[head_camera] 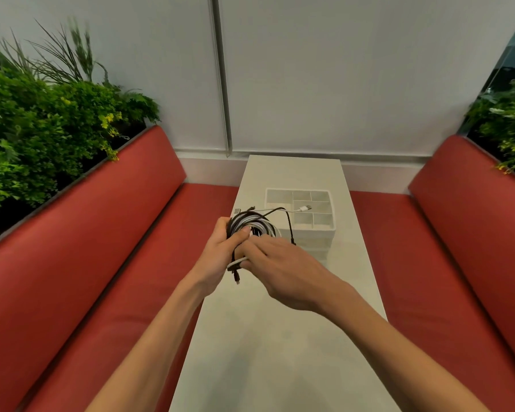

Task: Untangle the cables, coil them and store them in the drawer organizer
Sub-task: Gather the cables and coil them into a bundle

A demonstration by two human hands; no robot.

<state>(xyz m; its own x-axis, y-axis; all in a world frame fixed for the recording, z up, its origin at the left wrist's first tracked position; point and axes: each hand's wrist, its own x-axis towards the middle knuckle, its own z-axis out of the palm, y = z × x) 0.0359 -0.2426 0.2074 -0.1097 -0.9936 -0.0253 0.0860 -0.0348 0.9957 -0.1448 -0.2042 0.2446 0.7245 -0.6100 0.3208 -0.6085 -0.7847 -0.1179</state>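
Note:
A tangled bundle of black and white cables (252, 226) is held up above the narrow white table (280, 337). My left hand (223, 251) grips the bundle's left side, thumb across the loops. My right hand (275, 273) is at the bundle's lower right, fingers curled on a white cable strand. A white USB plug (304, 208) and a black cable end stick out to the right, over the white drawer organizer (333, 226), which stands just behind the bundle with several empty compartments. A black plug end hangs below my hands.
Red cushioned benches (107, 233) run along both sides of the table. Green plants (42, 126) fill planters behind the left bench and at the right edge. A white panelled wall closes the far end.

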